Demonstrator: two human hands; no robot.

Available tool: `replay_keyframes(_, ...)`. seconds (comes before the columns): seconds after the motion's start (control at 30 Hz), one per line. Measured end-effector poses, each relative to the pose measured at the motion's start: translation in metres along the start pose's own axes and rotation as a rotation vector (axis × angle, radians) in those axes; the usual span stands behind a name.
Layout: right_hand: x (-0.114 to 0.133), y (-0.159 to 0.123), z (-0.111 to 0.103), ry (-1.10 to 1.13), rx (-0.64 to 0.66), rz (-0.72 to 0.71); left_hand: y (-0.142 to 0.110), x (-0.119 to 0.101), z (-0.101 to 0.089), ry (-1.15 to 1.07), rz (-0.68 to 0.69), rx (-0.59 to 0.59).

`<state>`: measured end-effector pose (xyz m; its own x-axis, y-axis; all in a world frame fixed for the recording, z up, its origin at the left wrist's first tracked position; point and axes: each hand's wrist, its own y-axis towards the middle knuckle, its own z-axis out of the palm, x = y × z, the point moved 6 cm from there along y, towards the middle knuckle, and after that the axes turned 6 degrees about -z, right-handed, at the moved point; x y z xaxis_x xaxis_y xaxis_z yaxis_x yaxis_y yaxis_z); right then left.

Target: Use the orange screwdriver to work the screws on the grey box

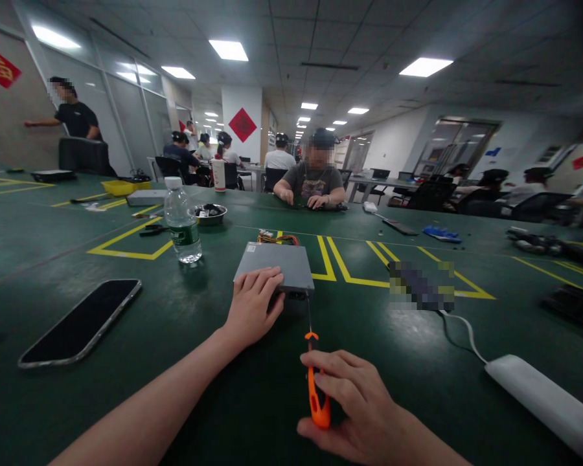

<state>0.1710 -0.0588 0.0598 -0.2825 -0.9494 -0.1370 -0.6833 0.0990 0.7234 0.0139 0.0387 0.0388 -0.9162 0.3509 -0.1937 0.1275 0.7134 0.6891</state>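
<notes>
A grey metal computer power supply (291,265) lies flat on the green table, with colored cables (284,239) coming out at its far side. My left hand (257,301) grips its near left corner, fingers across the top and thumb down at the front edge. In my right hand (352,391) is a screwdriver (319,401) with an orange and black handle, held between thumb and fingers. Its thin shaft points away from me, and the tip meets the front right corner of the power supply. Whether the tip sits in a screw is too small to tell.
Left of the power supply stand a water bottle (182,226) and a metal bowl (211,213) of small parts. A phone (82,323) lies near left. On the right, a white power bank (544,401) has a cable to a blurred device (420,285). A person (313,171) sits opposite.
</notes>
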Motion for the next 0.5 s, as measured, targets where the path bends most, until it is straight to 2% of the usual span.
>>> replay_keyframes(0.1,-0.0013,0.0009,0.0024,0.045,0.043,0.034,-0.0001,0.0000,-0.0003,0.000,0.001,0.000)
replay_keyframes(0.23,0.0025,0.0049,0.0051,0.025,0.126,-0.014,-0.0004,0.0000,0.0004,-0.006,0.001,0.009)
replay_keyframes(0.33,0.0044,0.0060,0.0039,0.020,0.084,-0.036,-0.0002,0.0000,0.0006,-0.011,0.000,0.010)
replay_keyframes(0.5,-0.0005,0.0014,0.0032,0.059,0.041,0.050,0.0000,-0.0001,-0.0003,-0.014,0.002,0.003)
